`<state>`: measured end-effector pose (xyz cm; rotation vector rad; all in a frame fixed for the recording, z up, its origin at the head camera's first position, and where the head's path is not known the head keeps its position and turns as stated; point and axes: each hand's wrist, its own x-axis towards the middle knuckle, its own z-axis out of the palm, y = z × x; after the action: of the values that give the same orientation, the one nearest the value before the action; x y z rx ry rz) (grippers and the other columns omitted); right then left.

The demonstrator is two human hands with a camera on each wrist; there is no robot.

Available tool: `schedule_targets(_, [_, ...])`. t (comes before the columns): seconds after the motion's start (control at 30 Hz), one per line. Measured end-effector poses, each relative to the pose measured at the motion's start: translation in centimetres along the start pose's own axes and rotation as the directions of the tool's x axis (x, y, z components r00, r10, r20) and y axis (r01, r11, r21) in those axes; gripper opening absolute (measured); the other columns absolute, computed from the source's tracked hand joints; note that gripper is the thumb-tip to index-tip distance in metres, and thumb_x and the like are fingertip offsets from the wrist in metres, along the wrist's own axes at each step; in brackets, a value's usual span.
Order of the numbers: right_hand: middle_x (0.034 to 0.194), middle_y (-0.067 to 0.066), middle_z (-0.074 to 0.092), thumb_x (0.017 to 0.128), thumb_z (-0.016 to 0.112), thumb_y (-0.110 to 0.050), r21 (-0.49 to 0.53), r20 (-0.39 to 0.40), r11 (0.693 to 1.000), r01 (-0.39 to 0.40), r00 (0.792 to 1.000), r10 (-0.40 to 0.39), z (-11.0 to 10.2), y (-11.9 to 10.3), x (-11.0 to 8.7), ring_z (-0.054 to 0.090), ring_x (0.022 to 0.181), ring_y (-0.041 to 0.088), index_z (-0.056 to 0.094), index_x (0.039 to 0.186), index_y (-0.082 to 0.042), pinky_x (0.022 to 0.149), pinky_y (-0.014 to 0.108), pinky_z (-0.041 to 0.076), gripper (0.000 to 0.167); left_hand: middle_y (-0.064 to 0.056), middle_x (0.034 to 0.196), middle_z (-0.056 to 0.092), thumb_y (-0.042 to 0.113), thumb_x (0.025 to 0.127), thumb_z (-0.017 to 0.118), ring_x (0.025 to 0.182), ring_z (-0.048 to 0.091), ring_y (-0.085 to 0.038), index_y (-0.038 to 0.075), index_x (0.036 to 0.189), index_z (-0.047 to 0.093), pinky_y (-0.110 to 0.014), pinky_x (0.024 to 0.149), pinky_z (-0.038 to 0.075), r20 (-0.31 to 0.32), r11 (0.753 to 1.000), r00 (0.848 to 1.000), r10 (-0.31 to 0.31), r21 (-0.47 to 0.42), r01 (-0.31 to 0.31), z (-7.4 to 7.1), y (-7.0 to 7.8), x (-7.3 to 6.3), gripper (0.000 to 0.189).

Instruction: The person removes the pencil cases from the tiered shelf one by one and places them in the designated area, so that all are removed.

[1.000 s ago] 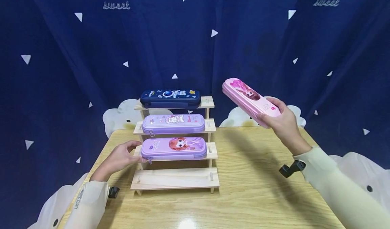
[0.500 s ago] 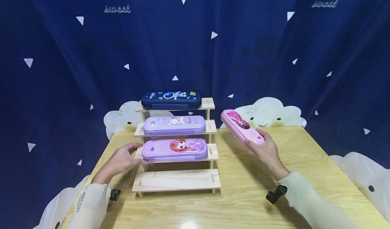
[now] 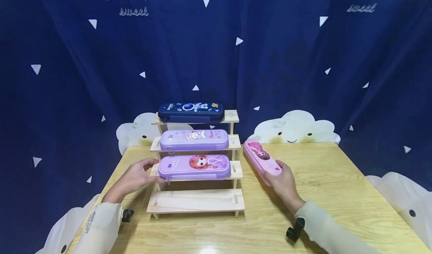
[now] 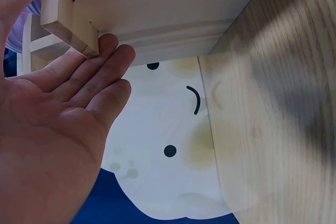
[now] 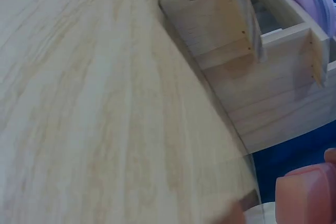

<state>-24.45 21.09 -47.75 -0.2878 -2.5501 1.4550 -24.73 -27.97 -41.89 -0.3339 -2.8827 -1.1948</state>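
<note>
My right hand (image 3: 282, 183) grips the near end of a pink pencil case (image 3: 260, 160) with a doll picture, low over the table right of the rack. My left hand (image 3: 136, 179) is at the left end of a lavender doll pencil case (image 3: 194, 167), thumb by its zipper pull and index finger at the end. In the left wrist view the other fingers (image 4: 107, 80) stretch past the shelf's wooden end. Above it lie a lavender rabbit pencil case (image 3: 194, 139) and a navy astronaut pencil case (image 3: 191, 112). The right wrist view cuts off most of the right hand.
The stepped wooden rack (image 3: 236, 170) stands on a wood-grain table (image 3: 324, 186). Its lowest shelf (image 3: 195, 201) shows bare wood at the front. A blue curtain (image 3: 287, 51) with white triangles and clouds hangs behind the table.
My right hand has lowered the pink pencil case and brought it leftward, from raised before the curtain to low beside the rack. The left hand stays at the lavender doll pencil case.
</note>
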Motion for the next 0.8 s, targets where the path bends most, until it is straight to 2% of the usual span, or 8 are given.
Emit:
schedule_targets(0.27, [0.15,0.029,0.043,0.087,0.074,-0.027,-0.025,0.022,1.0,-0.011,1.0,0.012,0.8,0.9,0.1,0.044,0.137,0.041,0.031,0.152,0.007,0.119,0.055,0.034,0.085,-0.022,0.136,0.064,0.039,0.071,0.09,0.132,0.055,-0.047,-0.002,0.134,0.059,-0.061,0.111,0.043,0.0,1.0,1.0,-0.006,0.008,0.006,0.0,0.1,-0.1,0.081])
schedule_targets(0.43, [0.15,0.029,0.043,0.086,0.076,-0.025,-0.055,0.003,0.998,-0.01,1.0,0.01,1.4,1.5,-0.1,0.044,0.136,0.041,0.031,0.153,0.007,0.119,0.056,0.034,0.086,-0.023,0.138,0.062,0.039,0.072,0.09,0.135,0.052,-0.048,-0.002,0.135,0.058,-0.062,0.112,0.042,0.017,1.0,1.0,-0.015,0.003,0.015,0.0,0.2,0.1,0.082])
schedule_targets(0.6, [0.149,0.029,0.042,0.084,0.079,-0.023,-0.054,-0.016,0.998,-0.02,1.0,0.019,2.1,1.8,-0.3,0.044,0.133,0.04,0.029,0.153,0.005,0.118,0.057,0.034,0.09,-0.022,0.137,0.064,0.039,0.072,0.09,0.134,0.053,-0.047,-0.001,0.134,0.059,-0.061,0.112,0.043,0.012,1.0,1.0,-0.006,0.011,0.006,-0.2,0.2,0.2,0.08])
schedule_targets(0.8, [0.149,0.031,0.043,0.083,0.08,-0.022,-0.049,0.004,0.998,-0.027,1.0,0.027,2.5,1.9,-0.8,0.046,0.132,0.042,0.028,0.153,0.008,0.117,0.059,0.034,0.093,-0.021,0.135,0.065,0.042,0.072,0.09,0.131,0.056,-0.046,0.0,0.133,0.06,-0.061,0.109,0.045,0.02,0.999,1.0,0.006,0.038,-0.007,-0.2,0.2,0.2,0.08])
